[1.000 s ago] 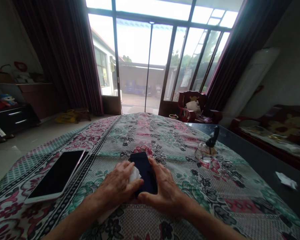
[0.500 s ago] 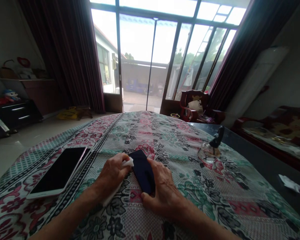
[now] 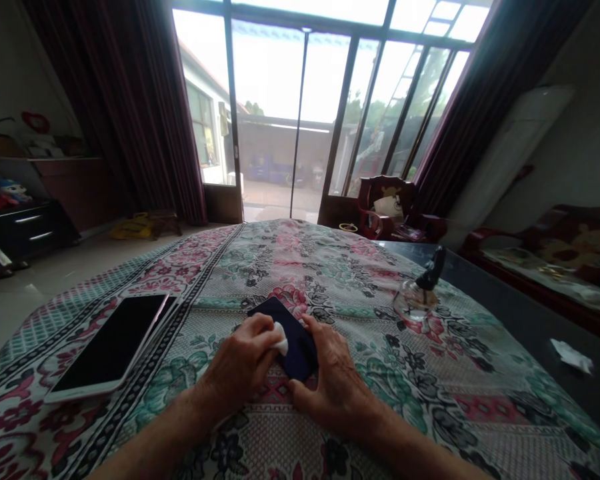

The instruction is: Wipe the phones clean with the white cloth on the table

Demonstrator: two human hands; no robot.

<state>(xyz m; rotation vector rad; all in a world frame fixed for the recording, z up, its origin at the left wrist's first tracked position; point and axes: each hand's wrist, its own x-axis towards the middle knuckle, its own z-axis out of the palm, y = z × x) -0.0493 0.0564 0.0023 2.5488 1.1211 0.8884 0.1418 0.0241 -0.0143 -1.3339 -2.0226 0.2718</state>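
Note:
A dark blue flat phone-like object point(image 3: 297, 343) lies tilted on the patterned tablecloth point(image 3: 300, 267). My right hand point(image 3: 335, 380) grips its right edge, thumb at the near corner and fingers at the far side. Pinched in my left hand point(image 3: 240, 363) is a white tissue point(image 3: 280, 339), which rests against the object's surface on its left part. To the left lies a white-framed tablet with a black screen point(image 3: 113, 347), on top of another flat device that shows only at its edge.
A clear glass bottle with a black spray top point(image 3: 417, 293) stands right of my hands. A crumpled white tissue point(image 3: 571, 355) lies on the dark surface point(image 3: 525, 313) at the right. Beyond the table are a wooden chair point(image 3: 387, 203) and glass doors.
My left hand has moved right with the tissue, from the object's left edge onto its surface. The dark blue object has turned slightly, its far end swinging left. The view has shifted a little.

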